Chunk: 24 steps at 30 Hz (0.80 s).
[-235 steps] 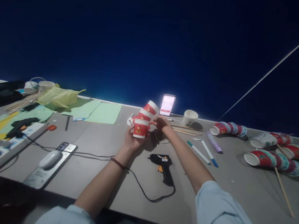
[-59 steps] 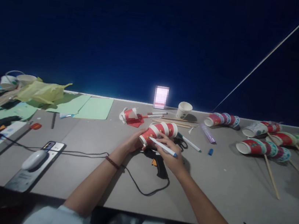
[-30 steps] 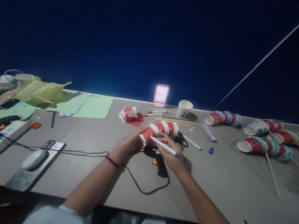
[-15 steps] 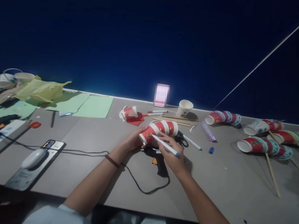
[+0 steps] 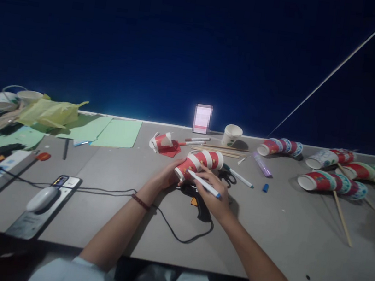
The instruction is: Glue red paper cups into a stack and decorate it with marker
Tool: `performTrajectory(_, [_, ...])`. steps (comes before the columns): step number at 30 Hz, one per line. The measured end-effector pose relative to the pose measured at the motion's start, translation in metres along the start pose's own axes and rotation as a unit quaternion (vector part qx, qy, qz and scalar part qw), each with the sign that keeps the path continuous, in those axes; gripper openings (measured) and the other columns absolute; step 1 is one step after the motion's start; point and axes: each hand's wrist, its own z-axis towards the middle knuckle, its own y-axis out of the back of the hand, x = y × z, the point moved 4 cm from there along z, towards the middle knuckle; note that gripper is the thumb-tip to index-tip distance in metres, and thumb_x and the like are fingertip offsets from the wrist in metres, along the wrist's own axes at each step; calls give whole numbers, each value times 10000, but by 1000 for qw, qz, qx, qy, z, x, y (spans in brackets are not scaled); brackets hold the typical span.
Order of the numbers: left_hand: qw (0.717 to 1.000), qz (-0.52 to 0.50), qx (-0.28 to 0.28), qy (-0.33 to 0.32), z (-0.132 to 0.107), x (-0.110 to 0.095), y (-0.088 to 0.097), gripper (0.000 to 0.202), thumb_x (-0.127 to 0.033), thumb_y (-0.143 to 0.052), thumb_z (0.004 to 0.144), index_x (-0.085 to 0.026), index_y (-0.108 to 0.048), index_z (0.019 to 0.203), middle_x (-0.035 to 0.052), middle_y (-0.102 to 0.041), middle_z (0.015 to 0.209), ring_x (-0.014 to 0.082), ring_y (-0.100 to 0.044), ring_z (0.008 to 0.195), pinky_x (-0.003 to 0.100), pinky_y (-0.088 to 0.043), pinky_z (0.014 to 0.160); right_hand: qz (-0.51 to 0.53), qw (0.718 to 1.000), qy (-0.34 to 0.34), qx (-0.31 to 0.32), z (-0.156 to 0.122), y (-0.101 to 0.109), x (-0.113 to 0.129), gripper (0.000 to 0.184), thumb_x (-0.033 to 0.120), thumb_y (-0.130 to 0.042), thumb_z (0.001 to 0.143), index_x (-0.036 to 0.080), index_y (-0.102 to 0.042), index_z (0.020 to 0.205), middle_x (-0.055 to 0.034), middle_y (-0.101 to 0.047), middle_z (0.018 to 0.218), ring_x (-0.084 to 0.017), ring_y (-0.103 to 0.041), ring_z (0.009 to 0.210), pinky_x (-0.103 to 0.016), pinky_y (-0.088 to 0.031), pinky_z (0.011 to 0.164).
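Observation:
My left hand (image 5: 167,175) is closed around the lower left end of a red-and-white paper cup stack (image 5: 201,162), which lies tilted with its open end toward the upper right. Small yellowish marks dot its red bands. Between the fingers of my right hand (image 5: 217,193) is a white marker (image 5: 205,184) with a blue end; its tip is at the red band near my left hand. Beneath both hands lies a black glue gun (image 5: 203,208), partly covered. Black-handled scissors (image 5: 229,178) rest just behind my right hand.
Several decorated cup stacks on sticks (image 5: 333,184) lie at the right. A white cup (image 5: 232,135) stands at the back, near a purple glue tube (image 5: 262,165). Leftward are a phone (image 5: 27,224) under a mouse (image 5: 42,199), a power strip (image 5: 0,179) and green paper (image 5: 118,133).
My right hand and the marker have shifted slightly left, and the marker's tip sits a little lower on the red band. The cup stack stays in my left hand.

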Motion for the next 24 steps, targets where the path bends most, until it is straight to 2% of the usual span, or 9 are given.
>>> performTrajectory(3, [1000, 8, 2, -4, 0, 0, 0, 456, -473, -493, 938, -77, -706, 861, 81, -653, 590, 133, -519, 390, 237, -321, 341, 18, 999, -26, -25, 0, 2, -2, 143, 247, -641, 865, 240, -725, 981, -83, -756, 1162, -254, -741, 1041, -366, -602, 911])
performTrajectory(6, [1000, 14, 5, -9, 1, 0, 0, 463, -487, -498, 935, -76, -702, 876, 81, -654, 591, 129, -508, 386, 243, -326, 353, 50, 996, -57, -39, 1, 3, -4, 137, 260, -630, 868, 223, -712, 972, -93, -764, 1133, -225, -773, 873, -340, -633, 806])
performTrajectory(8, [1000, 14, 1, -10, 0, 0, 0, 459, -479, -489, 940, -78, -700, 864, 76, -646, 578, 130, -507, 379, 244, -326, 350, 60, 995, -68, -40, 1, 3, -5, 134, 265, -634, 863, 219, -710, 963, -96, -767, 1119, -223, -775, 840, -335, -639, 762])
performTrajectory(11, [1000, 21, -5, -7, -1, -1, -1, 467, -465, -464, 949, -76, -698, 840, 80, -648, 579, 134, -510, 373, 245, -316, 338, 52, 996, -64, -34, 0, 2, -5, 123, 267, -650, 858, 223, -717, 951, -101, -755, 1158, -236, -772, 888, -360, -632, 811])
performTrajectory(16, [1000, 10, -17, -8, -3, -2, -3, 428, -435, -463, 949, -87, -687, 841, 68, -632, 567, 139, -509, 382, 245, -312, 335, 20, 999, -25, -20, -1, 0, 0, 123, 251, -655, 858, 241, -731, 955, -82, -776, 1091, -272, -707, 1123, -393, -588, 944])
performTrajectory(24, [1000, 3, -18, -9, -4, -2, -4, 411, -427, -483, 943, -87, -690, 839, 68, -636, 579, 137, -517, 390, 239, -322, 334, -8, 1000, 0, -30, -1, 0, 1, 127, 249, -650, 864, 239, -731, 960, -94, -768, 1124, -270, -716, 1107, -385, -594, 930])
